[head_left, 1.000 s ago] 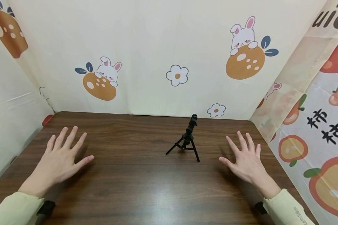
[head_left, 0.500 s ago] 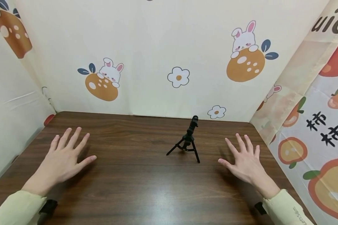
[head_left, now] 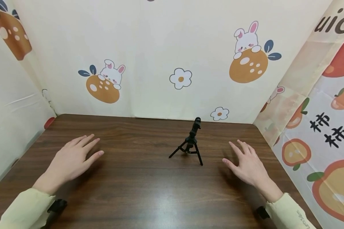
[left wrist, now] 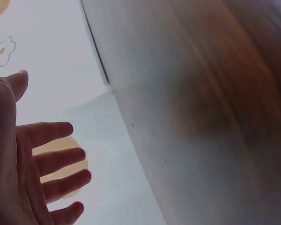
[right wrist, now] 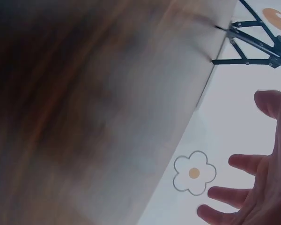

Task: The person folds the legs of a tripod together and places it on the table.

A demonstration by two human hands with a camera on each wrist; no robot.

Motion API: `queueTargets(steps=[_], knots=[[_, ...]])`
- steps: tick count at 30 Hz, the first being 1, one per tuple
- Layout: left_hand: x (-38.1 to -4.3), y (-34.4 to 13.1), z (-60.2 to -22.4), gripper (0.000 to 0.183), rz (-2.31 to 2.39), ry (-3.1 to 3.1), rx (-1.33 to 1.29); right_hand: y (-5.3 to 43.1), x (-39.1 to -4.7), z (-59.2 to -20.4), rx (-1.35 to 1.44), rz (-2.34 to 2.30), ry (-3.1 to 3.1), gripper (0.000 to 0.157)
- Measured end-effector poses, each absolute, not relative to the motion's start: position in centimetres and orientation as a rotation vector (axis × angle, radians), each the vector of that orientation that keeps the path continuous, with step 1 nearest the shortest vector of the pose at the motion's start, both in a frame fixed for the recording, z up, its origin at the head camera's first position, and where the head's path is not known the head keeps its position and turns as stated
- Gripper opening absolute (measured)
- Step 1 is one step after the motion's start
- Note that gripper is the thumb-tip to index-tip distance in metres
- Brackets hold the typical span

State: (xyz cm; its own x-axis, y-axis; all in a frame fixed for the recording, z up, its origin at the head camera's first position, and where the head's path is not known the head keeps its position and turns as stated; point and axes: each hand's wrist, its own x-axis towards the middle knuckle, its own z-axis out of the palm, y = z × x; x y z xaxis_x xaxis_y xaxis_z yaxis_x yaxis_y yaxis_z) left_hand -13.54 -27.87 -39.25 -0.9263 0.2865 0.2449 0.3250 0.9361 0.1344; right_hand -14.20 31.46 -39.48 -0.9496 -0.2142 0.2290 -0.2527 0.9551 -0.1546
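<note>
Hovering at lower left, the left hand [head_left: 70, 161] is holding nothing, fingers loosely extended; lower right, the right hand [head_left: 250, 167] is hanging likewise, empty, near the standing tripod [head_left: 191, 140].

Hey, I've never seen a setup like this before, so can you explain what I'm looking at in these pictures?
Sure. There's no machine working here, just a person's bare left hand and right hand. The widest picture comes from a camera on the person's head, looking forward and down. The other two come from cameras worn on each wrist, so the scene looks tilted there. On the brown table stands a small black tripod, nearer the right hand; the right wrist picture shows its legs too. Behind is a pale backdrop printed with rabbits and flowers. Neither hand holds anything.
</note>
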Motion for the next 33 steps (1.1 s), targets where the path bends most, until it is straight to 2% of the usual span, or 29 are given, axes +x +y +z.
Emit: queueTargets(steps=[6,19,26,33], knots=[[-14.1,-26.1,-39.1,0.06,-0.416,-2.954,-0.432,30.5,-14.4,-39.3,0.252,0.557,-2.965,0.07],[-16.4,-20.7,-39.5,0.051,-0.838,-2.919,-0.55,27.4,-15.1,-39.2,0.291,0.912,-2.896,0.058],[-17.5,-17.9,-39.4,0.031,-1.076,-2.85,-0.642,26.0,-16.0,-38.7,0.3,1.015,-2.821,0.055],[-18.2,-15.0,-39.1,0.022,-1.216,-2.803,-0.704,24.8,-16.6,-37.6,0.327,1.142,-2.72,0.05]])
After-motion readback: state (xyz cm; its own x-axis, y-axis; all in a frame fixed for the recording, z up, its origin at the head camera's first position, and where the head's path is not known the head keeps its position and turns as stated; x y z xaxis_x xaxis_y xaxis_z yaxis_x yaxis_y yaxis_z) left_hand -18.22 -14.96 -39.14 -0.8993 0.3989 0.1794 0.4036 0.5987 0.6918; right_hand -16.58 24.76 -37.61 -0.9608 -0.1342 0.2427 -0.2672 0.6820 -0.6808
